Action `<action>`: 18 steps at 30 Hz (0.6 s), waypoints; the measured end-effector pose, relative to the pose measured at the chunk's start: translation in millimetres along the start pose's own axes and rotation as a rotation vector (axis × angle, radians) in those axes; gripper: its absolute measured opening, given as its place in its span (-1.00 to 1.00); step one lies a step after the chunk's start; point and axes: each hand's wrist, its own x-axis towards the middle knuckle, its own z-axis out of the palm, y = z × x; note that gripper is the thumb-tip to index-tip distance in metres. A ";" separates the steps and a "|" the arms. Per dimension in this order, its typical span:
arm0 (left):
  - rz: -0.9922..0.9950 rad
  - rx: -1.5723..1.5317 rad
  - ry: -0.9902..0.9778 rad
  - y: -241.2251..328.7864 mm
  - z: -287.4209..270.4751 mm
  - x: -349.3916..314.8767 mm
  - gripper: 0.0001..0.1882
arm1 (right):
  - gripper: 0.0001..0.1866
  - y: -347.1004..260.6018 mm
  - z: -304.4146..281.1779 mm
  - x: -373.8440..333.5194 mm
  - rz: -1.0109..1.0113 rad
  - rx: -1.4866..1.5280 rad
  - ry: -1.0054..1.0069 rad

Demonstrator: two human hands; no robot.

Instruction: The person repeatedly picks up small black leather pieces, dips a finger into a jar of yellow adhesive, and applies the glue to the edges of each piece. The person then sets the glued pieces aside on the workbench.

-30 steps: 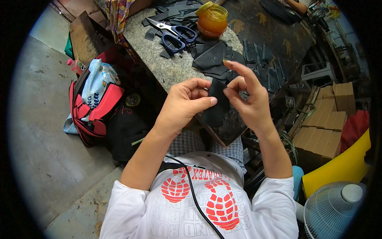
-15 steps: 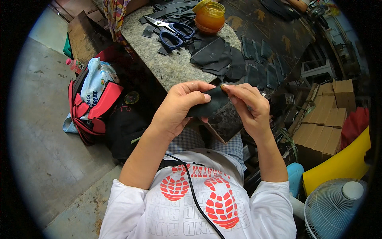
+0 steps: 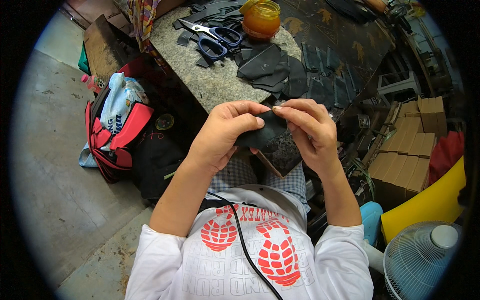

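Observation:
A dark, thin leather-like piece [image 3: 261,133] is held above my lap, in front of the table's near corner. My left hand [image 3: 223,129] grips it, with the thumb on top and the fingers mostly hidden underneath. At its far edge, the fingertips of my right hand [image 3: 316,126] pinch together, nearly touching my left index fingertip. Beyond my hands, several similar black cut pieces [image 3: 267,66] lie on a speckled stone slab [image 3: 197,77]. Blue-handled scissors [image 3: 214,41] rest there with their blades pointing left, beside a jar of amber paste [image 3: 261,21].
More narrow dark pieces [image 3: 325,82] lie on the dark patterned tabletop [image 3: 340,30]. At left sits a black bag [image 3: 155,165] with red straps. To my right are stacked brown cartons [image 3: 400,167], a yellow curved object [image 3: 425,197] and a white fan [image 3: 422,260].
The right fingertips have shifted slightly left along the piece's far edge, closer to my left index finger. My left hand keeps its grip.

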 end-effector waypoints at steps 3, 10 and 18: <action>-0.001 -0.055 0.030 0.7 -0.9 -1.0 -0.72 | -0.62 -1.0 2.6 -5.9 0.101 0.217 0.004; 0.028 -0.026 0.030 -1.2 -0.6 3.1 -0.73 | -0.58 -6.8 -12.3 -14.2 0.173 0.420 -0.044; 0.124 0.022 0.037 -3.6 4.6 -2.3 -0.78 | -0.52 -4.8 -5.3 -9.5 0.113 0.254 -0.062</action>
